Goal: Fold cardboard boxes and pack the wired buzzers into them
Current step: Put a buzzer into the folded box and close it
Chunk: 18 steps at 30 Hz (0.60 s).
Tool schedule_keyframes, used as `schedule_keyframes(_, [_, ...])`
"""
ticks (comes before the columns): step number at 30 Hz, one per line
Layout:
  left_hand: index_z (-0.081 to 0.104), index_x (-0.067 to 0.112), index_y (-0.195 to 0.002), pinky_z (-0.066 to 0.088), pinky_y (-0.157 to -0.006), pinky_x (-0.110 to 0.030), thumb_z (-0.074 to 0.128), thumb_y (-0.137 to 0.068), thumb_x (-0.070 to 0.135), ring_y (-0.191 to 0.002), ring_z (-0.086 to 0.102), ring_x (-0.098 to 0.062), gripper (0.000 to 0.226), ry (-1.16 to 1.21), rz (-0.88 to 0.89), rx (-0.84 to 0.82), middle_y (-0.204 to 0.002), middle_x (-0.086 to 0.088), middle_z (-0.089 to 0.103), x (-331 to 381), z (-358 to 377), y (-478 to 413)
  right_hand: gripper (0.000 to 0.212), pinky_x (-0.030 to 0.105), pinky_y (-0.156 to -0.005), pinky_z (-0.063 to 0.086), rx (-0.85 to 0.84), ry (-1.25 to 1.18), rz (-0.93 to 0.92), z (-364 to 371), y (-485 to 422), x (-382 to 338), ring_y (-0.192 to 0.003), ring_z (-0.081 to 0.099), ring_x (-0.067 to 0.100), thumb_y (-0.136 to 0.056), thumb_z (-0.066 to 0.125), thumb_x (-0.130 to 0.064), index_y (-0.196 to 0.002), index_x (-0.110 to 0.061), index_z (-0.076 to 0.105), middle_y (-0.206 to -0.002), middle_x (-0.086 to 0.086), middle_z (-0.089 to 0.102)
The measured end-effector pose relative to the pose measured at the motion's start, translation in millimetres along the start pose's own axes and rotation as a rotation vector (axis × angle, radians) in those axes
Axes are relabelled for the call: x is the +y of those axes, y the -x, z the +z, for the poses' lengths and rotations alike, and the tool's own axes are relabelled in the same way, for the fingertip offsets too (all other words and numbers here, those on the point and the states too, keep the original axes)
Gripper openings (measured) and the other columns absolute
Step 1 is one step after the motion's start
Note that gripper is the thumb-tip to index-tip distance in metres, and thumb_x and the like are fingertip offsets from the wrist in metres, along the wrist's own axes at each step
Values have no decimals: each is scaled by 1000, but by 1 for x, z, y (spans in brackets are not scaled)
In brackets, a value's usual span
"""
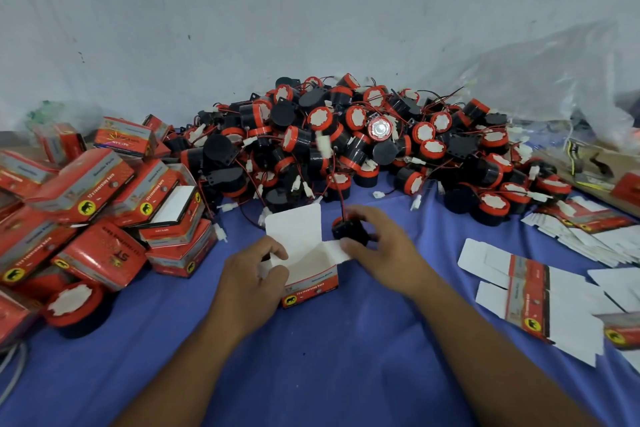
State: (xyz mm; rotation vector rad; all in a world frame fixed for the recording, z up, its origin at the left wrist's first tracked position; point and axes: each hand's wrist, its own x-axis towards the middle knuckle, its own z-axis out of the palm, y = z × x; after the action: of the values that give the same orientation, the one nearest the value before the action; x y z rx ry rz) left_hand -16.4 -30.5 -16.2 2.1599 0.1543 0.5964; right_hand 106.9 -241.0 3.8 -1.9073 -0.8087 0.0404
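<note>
An open red cardboard box [304, 253] with a white inside stands on the blue cloth, its lid flap raised at the back. My left hand [254, 274] grips its left side flap. My right hand [377, 246] holds a black wired buzzer [348, 230] just right of the box, over its right side flap, and the buzzer's red and black wire runs up to a blurred white plug. Behind the box lies a big heap of red and black buzzers [363, 139].
Folded red boxes [93, 211] are piled at the left, with one loose buzzer [74, 305] in front of them. Flat unfolded box blanks [540, 288] lie at the right. A clear plastic bag [554, 80] slumps against the white wall at the back right.
</note>
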Motion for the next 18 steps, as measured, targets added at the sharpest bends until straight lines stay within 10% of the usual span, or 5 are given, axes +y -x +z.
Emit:
schedule_keyframes(8, [56, 38, -83, 29, -45, -22, 47, -72, 32, -54, 44, -20, 16, -11, 12, -39, -66, -6, 53, 1, 1, 0, 24, 32, -80, 48, -58, 319, -70, -3, -3, -2, -92, 61, 23, -98, 61, -21, -122, -17, 62, -98, -2, 66])
schedule_keyframes(14, [56, 36, -84, 36, -46, -16, 52, -70, 27, -54, 47, -8, 17, -22, 5, -33, -68, 14, 55, 4, 3, 0, 41, 7, -85, 42, 400, 231, -189, -5, 1, -30, -112, 54, 0, -98, 60, -31, -130, -47, 40, -121, -27, 52])
schedule_keyframes(18, [57, 34, -88, 45, -49, -21, 57, -76, 21, -64, 57, -11, 18, -2, -5, -41, -80, 11, 62, 4, 3, 0, 57, 30, -94, 50, 158, 538, -482, 15, 10, -51, -116, 55, 20, -81, 75, -16, -135, -21, 56, -130, -5, 61])
